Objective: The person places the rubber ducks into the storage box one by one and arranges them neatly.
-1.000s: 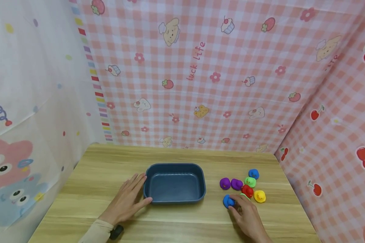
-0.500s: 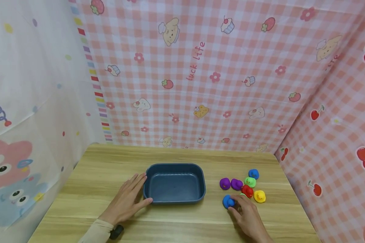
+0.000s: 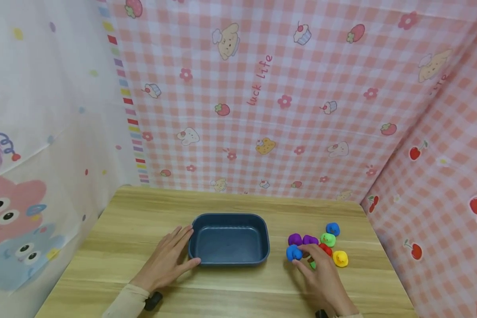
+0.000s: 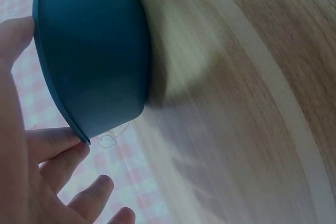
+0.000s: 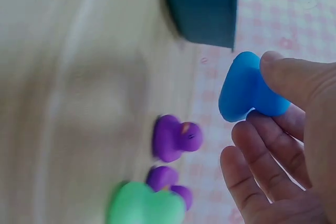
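Note:
My right hand [image 3: 323, 274] pinches a blue toy duck [image 3: 293, 253] between thumb and fingers, lifted off the table. In the right wrist view that blue duck [image 5: 242, 88] is held under the thumb, the other fingers spread below it. My left hand [image 3: 164, 261] rests at the left end of a dark blue rectangular tub [image 3: 229, 248]. Seen from the left wrist, the thumb and fingertips touch the rim of the tub [image 4: 92, 51], the fingers fairly straight. Close by my right hand sit two purple ducks [image 3: 295, 239], and a green duck [image 3: 313, 265] is mostly hidden behind its fingers.
Further right on the wooden table [image 3: 238, 291] sit a red duck [image 3: 326, 249], a yellow duck [image 3: 340, 259], a light green duck [image 3: 328, 240] and another blue duck [image 3: 333, 229]. A checked cloth [image 3: 246, 123] hangs behind the table, with more printed cloth on both sides.
My right hand has raised the blue duck off the table and moved it slightly left and away from me. My left hand stays at the tub. The head view has shifted slightly.

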Available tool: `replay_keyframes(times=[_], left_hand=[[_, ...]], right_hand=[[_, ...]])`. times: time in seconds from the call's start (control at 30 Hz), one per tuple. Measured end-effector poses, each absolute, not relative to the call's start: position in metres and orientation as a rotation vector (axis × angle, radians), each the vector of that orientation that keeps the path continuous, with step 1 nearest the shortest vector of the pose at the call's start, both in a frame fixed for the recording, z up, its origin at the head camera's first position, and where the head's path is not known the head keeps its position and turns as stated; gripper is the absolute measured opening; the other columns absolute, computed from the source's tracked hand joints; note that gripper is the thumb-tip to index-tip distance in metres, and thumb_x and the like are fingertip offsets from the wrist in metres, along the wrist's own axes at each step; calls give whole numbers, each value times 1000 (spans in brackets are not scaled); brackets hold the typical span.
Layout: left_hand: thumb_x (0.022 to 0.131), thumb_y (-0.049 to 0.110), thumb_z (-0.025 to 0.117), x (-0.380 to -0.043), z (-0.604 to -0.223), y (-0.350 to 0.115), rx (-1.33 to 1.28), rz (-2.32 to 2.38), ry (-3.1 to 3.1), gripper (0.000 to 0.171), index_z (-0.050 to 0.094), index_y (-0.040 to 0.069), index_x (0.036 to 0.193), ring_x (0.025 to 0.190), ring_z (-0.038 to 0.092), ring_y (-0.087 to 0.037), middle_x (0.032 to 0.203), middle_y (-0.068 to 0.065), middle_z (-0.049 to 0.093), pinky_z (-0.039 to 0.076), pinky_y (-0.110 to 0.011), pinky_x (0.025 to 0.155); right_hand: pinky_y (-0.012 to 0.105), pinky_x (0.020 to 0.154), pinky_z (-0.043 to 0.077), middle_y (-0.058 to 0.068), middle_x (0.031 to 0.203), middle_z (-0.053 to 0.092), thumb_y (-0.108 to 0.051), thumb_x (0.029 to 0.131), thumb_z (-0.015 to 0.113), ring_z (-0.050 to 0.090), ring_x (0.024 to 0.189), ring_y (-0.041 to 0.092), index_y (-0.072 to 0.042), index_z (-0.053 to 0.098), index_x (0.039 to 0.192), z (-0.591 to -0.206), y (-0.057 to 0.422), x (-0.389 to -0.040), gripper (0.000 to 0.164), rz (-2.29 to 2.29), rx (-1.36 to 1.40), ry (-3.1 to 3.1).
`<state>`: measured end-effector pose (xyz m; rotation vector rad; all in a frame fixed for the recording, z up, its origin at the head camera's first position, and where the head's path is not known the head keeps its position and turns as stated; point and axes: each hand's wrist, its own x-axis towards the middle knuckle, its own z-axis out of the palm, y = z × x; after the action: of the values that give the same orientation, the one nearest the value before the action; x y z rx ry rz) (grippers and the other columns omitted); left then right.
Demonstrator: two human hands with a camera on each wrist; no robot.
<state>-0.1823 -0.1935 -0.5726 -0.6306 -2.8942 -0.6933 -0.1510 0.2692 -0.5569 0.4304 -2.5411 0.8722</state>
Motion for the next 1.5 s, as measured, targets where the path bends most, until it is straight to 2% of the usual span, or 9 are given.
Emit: replay_keyframes(times=[0.2,0.47,0.63,0.8,0.9,1.17,1.3,1.5], left_hand=[[106,59,74,-182,-572,-192,-624,-697,-2912,92,44,2,173,170,36,-49,182,-18,42,35,-76,134],[106,57,75,-182,-571,-192,-616,-695,-2913,92,44,2,172,169,37,-49,181,-18,43,36,-75,134],[106,58,74,-182,-571,-192,-623,-683,-2910,92,44,2,172,169,38,-48,182,-18,42,36,-74,134],[106,64,70,-181,-570,-192,-632,-672,-2912,94,45,2,172,169,38,-48,182,-18,42,36,-74,134],[107,66,68,-181,-570,-193,-634,-673,-2917,95,44,2,173,170,37,-48,182,-17,42,36,-74,135],[107,66,69,-181,-569,-194,-630,-684,-2921,95,44,2,172,170,37,-48,182,-18,41,35,-74,134],[106,63,71,-181,-568,-193,-627,-695,-2927,94,44,2,173,170,36,-48,182,-17,41,35,-74,135],[106,63,71,-181,-568,-193,-634,-688,-2925,94,44,1,172,170,37,-47,182,-17,42,35,-74,135]], right_hand=[[30,72,67,1,103,79,-1,84,98,72,85,19,-4,80,118,-544,259,-161,39,834,571,-2430],[27,76,67,4,105,80,-3,84,98,68,87,5,-4,81,117,-529,236,-178,37,877,648,-2399],[31,81,68,1,109,81,-8,90,96,73,95,16,-9,81,121,-521,221,-187,34,946,664,-2472],[46,92,70,1,117,82,-14,94,94,79,106,26,-11,80,123,-515,207,-195,32,976,677,-2541],[51,96,69,1,119,81,-16,94,94,79,108,26,-11,80,124,-511,199,-200,33,993,697,-2571],[44,96,70,2,119,80,-18,98,91,78,107,27,-12,79,123,-503,182,-217,28,1036,776,-2653],[50,98,69,4,120,78,-19,100,89,77,108,28,-12,78,122,-501,173,-226,25,1073,827,-2680],[50,99,68,5,123,79,-21,101,89,76,111,28,-11,79,122,-501,160,-236,26,1084,883,-2716]])
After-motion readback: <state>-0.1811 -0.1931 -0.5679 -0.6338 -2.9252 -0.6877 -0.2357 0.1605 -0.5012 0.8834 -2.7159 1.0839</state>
